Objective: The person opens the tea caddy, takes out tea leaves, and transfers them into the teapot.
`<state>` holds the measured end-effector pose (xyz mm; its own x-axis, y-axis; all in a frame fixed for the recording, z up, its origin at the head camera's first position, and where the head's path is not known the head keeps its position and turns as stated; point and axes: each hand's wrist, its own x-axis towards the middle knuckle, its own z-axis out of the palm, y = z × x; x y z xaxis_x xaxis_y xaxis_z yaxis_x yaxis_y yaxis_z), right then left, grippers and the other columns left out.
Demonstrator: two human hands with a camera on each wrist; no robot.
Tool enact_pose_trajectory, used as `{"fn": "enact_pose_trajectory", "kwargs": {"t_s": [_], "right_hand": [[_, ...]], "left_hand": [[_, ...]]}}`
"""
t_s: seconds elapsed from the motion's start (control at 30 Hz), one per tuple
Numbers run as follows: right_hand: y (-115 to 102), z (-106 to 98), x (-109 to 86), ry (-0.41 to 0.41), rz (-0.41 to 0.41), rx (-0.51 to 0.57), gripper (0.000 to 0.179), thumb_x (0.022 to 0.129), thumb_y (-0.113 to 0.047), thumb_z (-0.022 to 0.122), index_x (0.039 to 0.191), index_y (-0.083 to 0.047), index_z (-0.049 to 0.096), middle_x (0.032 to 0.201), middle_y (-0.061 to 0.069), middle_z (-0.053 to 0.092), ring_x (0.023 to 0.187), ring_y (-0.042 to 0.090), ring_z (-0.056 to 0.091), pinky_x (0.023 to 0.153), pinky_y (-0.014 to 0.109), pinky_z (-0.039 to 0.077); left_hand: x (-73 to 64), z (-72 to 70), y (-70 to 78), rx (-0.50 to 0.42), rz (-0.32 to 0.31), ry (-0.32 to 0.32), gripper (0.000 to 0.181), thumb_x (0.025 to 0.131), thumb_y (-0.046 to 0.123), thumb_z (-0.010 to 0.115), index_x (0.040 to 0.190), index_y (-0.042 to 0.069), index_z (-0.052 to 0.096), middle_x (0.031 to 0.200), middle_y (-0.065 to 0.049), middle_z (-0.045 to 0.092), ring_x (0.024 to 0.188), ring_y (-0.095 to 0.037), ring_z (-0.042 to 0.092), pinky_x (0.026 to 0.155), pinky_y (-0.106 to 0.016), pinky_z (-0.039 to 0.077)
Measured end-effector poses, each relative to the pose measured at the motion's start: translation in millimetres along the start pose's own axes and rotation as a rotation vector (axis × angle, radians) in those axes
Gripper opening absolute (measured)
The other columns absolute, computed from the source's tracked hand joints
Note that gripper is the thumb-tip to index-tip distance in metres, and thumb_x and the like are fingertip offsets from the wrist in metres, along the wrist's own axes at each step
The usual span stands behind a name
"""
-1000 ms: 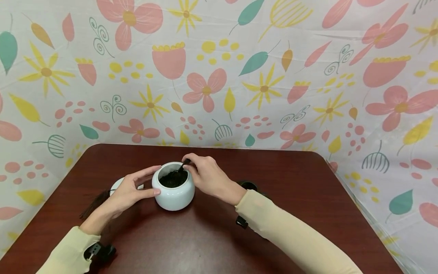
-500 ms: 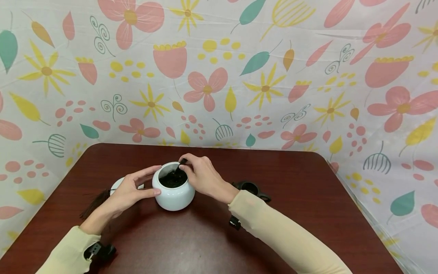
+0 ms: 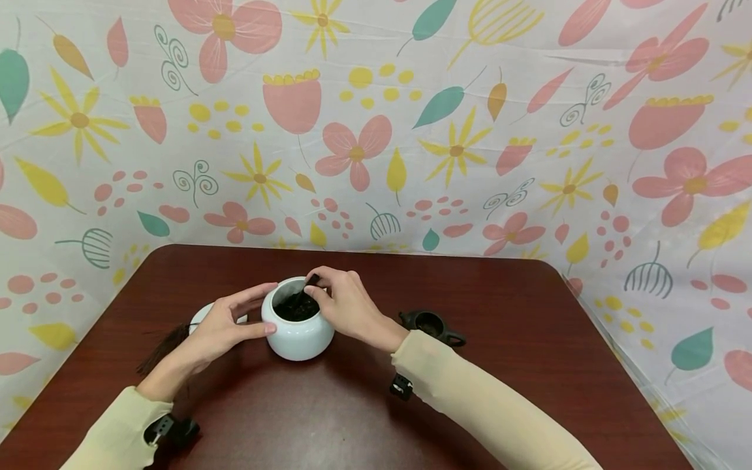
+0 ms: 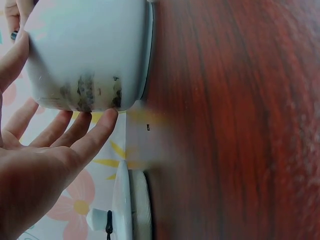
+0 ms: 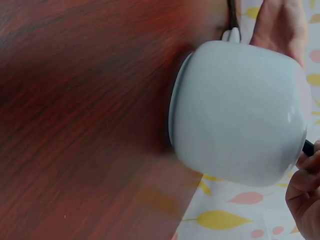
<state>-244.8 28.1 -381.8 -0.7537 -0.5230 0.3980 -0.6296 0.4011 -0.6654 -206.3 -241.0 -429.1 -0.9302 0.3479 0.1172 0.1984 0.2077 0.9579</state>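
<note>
A round white jar (image 3: 301,341) stands upright on the table, filled partway with dark, leafy bits (image 3: 296,309). My left hand (image 3: 220,329) holds its left side, the thumb in front and the other fingers farther round; in the left wrist view the fingertips touch the patterned wall (image 4: 86,92). With thumb and fingers, my right hand (image 3: 352,305) pinches the dark handle of a small spoon (image 3: 312,281) at the jar's mouth. The spoon slants down into the jar, its lower end hidden among the dark contents. In the right wrist view the jar (image 5: 240,110) covers much of both hands.
A white lid (image 3: 202,316) with a knob and a brown tassel (image 3: 163,349) lies left of the jar, partly behind my left hand. To the right, beyond my right forearm, sits a small dark teapot (image 3: 451,337). A flower-patterned cloth (image 3: 376,130) hangs behind the brown table (image 3: 517,365).
My right hand has shifted slightly left with the spoon, whose handle now stands nearer the middle of the jar's mouth. The sleeve has uncovered the teapot. My left hand and the jar stay put.
</note>
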Motion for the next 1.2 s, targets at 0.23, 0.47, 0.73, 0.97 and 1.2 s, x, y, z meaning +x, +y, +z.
{"fn": "enact_pose_trajectory", "kwargs": {"t_s": [0.23,0.47,0.73,0.97,1.2], "right_hand": [[-3.6,2.9,-0.6,0.020,0.086,0.070,0.009,0.104,-0.011,0.070,0.111,-0.008,0.074,0.100,0.004,0.078,0.088,0.010,0.072,0.075,0.028,0.055],[-3.0,0.3,-1.3,0.028,0.150,0.149,0.010,0.104,-0.009,0.069,0.111,-0.004,0.074,0.095,0.012,0.078,0.093,0.027,0.075,0.073,0.028,0.054],[0.0,-7.1,-0.3,0.052,0.203,0.157,0.007,0.104,-0.012,0.069,0.105,-0.010,0.075,0.089,0.010,0.079,0.048,0.012,0.043,0.054,0.025,0.033],[3.0,-13.9,-2.3,0.066,0.239,0.185,0.008,0.105,-0.011,0.068,0.106,-0.010,0.075,0.089,0.004,0.080,0.049,0.011,0.040,0.054,0.026,0.029],[7.3,-17.8,-6.1,0.067,0.287,0.251,0.010,0.105,-0.010,0.067,0.109,-0.008,0.075,0.091,0.004,0.080,0.055,0.013,0.043,0.056,0.027,0.030]], "left_hand": [[0.3,0.1,-0.4,0.002,-0.007,0.001,0.072,0.094,0.015,0.082,0.158,0.013,0.049,0.155,-0.015,0.052,0.142,-0.041,0.048,0.096,-0.028,0.052],[0.8,0.1,-0.7,-0.006,-0.003,-0.002,0.072,0.094,0.014,0.082,0.158,0.013,0.049,0.154,-0.016,0.053,0.142,-0.041,0.048,0.096,-0.029,0.052],[2.0,0.7,-0.2,0.004,0.000,0.001,0.071,0.094,0.014,0.083,0.157,0.014,0.051,0.153,-0.015,0.054,0.141,-0.039,0.049,0.097,-0.029,0.051],[1.0,0.0,-0.9,0.006,-0.005,0.011,0.073,0.092,0.015,0.085,0.157,0.015,0.052,0.154,-0.012,0.055,0.141,-0.036,0.050,0.097,-0.027,0.051],[1.1,0.8,-1.3,0.003,-0.006,0.011,0.073,0.093,0.015,0.084,0.157,0.014,0.051,0.154,-0.015,0.054,0.141,-0.039,0.049,0.096,-0.028,0.051]]}}
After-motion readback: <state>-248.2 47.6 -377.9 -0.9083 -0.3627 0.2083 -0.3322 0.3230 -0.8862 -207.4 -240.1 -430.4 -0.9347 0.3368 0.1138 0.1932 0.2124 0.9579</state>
